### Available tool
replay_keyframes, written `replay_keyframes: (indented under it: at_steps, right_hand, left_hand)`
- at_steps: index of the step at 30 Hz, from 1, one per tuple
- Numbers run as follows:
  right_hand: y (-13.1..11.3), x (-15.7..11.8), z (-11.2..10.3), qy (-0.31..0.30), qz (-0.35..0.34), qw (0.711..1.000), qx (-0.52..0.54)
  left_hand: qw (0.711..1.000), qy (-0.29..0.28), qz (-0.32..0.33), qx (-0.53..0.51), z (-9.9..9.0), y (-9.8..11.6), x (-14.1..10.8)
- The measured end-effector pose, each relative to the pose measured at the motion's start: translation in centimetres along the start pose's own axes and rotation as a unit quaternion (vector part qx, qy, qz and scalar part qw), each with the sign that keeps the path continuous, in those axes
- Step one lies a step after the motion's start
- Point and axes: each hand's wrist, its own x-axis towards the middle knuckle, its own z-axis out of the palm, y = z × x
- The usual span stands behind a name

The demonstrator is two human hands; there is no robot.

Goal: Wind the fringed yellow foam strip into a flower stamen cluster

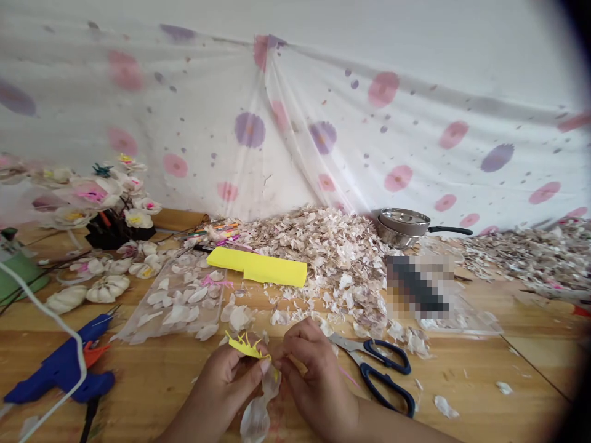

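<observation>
Both hands [268,381] were close together near the front edge of the wooden table [489,363]. The left hand [217,387] and the right hand [318,375] pinched a thin yellow paper strip [244,348], cut into a spiky fringe, between their fingers. A soft white petal [256,413] hung down just below the hands. The black-handled scissors [381,375] lay just beside the right hand, and a blue glue gun [60,372] lay farther left, with bare wood between it and the left hand. Ahead was a clear plastic sheet [175,301] with smooth petals on it, then a flat yellow paper pack [257,266] and a big, rough heap of torn petal bits [314,258].
</observation>
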Motion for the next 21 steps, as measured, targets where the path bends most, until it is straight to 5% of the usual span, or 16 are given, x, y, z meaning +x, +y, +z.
replay_keyframes:
  at_steps: [3, 6, 10, 21]
  right_hand:
    - [0.1, 0.0, 0.1, -0.004, 0.014, 1.0, 0.024]
    - [0.3, 0.2, 0.5, -0.002, 0.098, 0.99, 0.104]
    - [0.8, 0.4, 0.9, -0.021, 0.227, 0.938, 0.261]
    - [-0.1, 0.2, 0.1, -0.064, 0.196, 0.962, 0.179]
  left_hand:
    - [1.0, -0.003, -0.011, -0.027, 0.0, 0.0, 0.0]
    - [0.998, -0.016, -0.039, -0.039, 0.0, 0.5, -0.1]
    - [0.998, -0.015, -0.054, -0.035, -0.1, 0.8, -0.1]
    - [0.997, -0.052, -0.048, -0.034, -0.3, 0.1, -0.3]
